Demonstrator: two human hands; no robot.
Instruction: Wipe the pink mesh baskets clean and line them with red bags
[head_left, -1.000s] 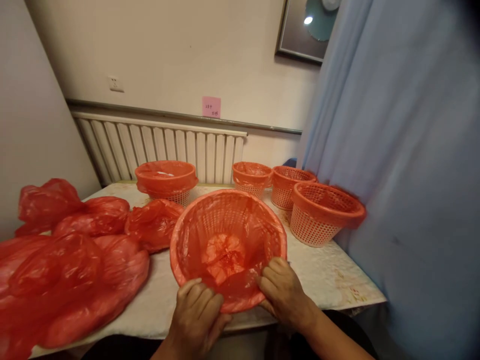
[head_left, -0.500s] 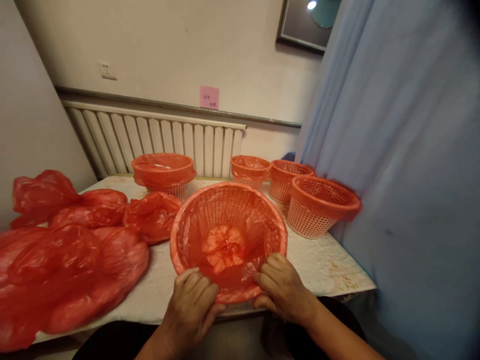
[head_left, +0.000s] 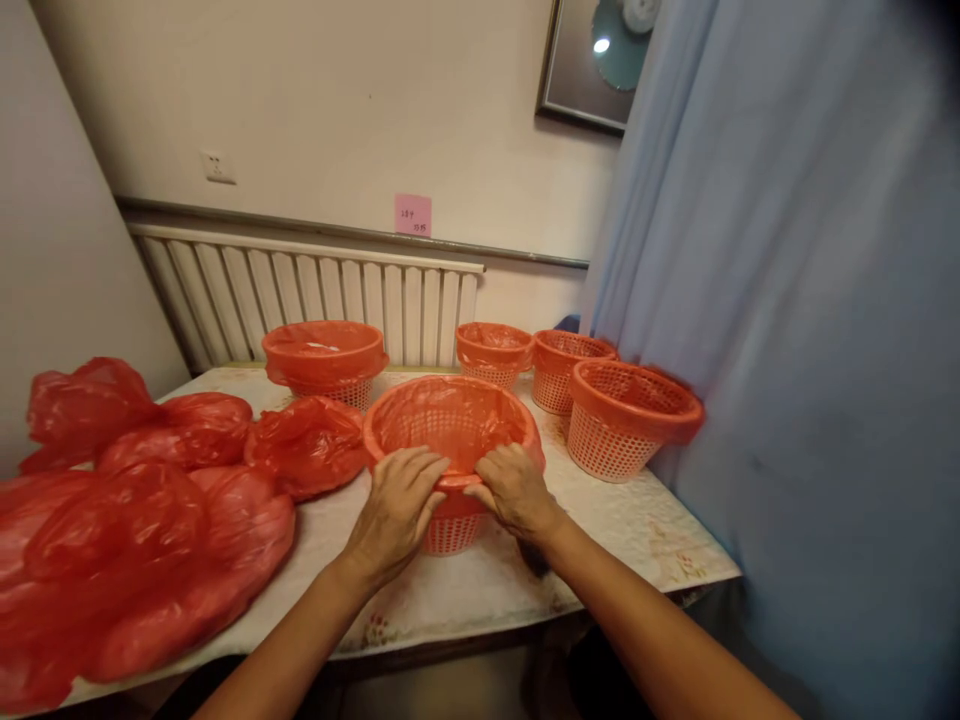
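In the middle of the table a perforated plastic basket (head_left: 451, 535) stands upright, lined with a red plastic bag (head_left: 442, 425) whose edge folds over the rim. My left hand (head_left: 401, 500) grips the near rim on its left side, thumb outside and fingers over the edge. Just to the right, my right hand (head_left: 514, 492) is closed around the same rim. Both hands hide parts of the near rim and the basket's side.
Other bag-lined baskets stand behind: one large basket (head_left: 324, 355) at the back left, a small one (head_left: 493, 345), another (head_left: 562, 370), and one at right (head_left: 619, 435). Red bags (head_left: 150, 540) heap on the left of the table (head_left: 637, 540). A blue curtain (head_left: 810, 350) hangs at right.
The basket has moved away from me and tipped from facing me to upright on the table. Both hands have gone forward with it, still on its near rim.
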